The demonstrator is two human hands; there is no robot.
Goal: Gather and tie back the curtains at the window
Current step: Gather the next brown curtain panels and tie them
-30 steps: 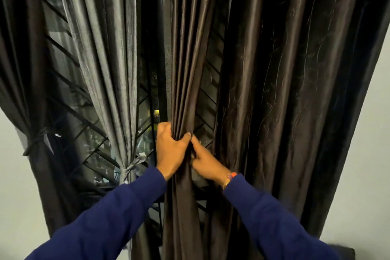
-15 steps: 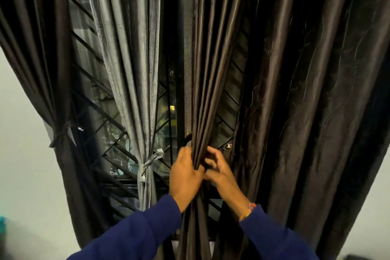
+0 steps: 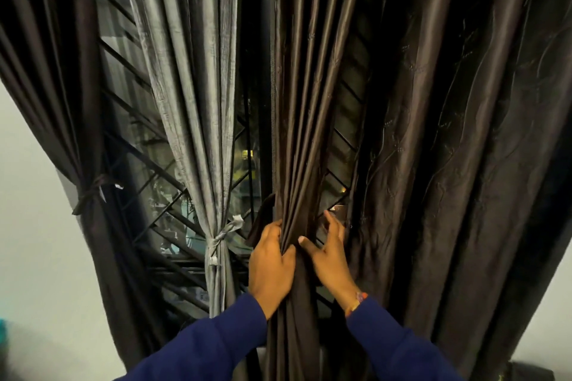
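Left hand: the left hand [image 3: 271, 263] wraps around a gathered bundle of dark brown curtain [image 3: 295, 164], fingers curled and pressed together over the folds, thumb lying across the front of the bunch.
Right hand: the right hand [image 3: 331, 257] lies just beside the same bundle on its right side, fingers spread and extended, the thumb touching the folds, the fingertips reaching toward the window grille [image 3: 343, 145] behind; it clasps nothing.
Gathered curtain: hangs in the middle of the window, pinched narrow at hand level, fanning wider above and dropping straight below between the two blue sleeves [image 3: 198, 346].
Grey curtain: the grey curtain [image 3: 198, 86] hangs left of the bundle, already cinched by a pale tie [image 3: 221, 238] knotted around it.
Far-left curtain: a dark curtain [image 3: 58, 71] at the window's left edge is bound by a dark tie-back [image 3: 89, 195].
Right curtain: a broad embroidered dark panel [image 3: 458, 148] hangs loose on the right.
Wrist: a coloured band [image 3: 359, 300] shows at the right cuff.
Wall: pale wall [image 3: 28, 241] flanks the window.
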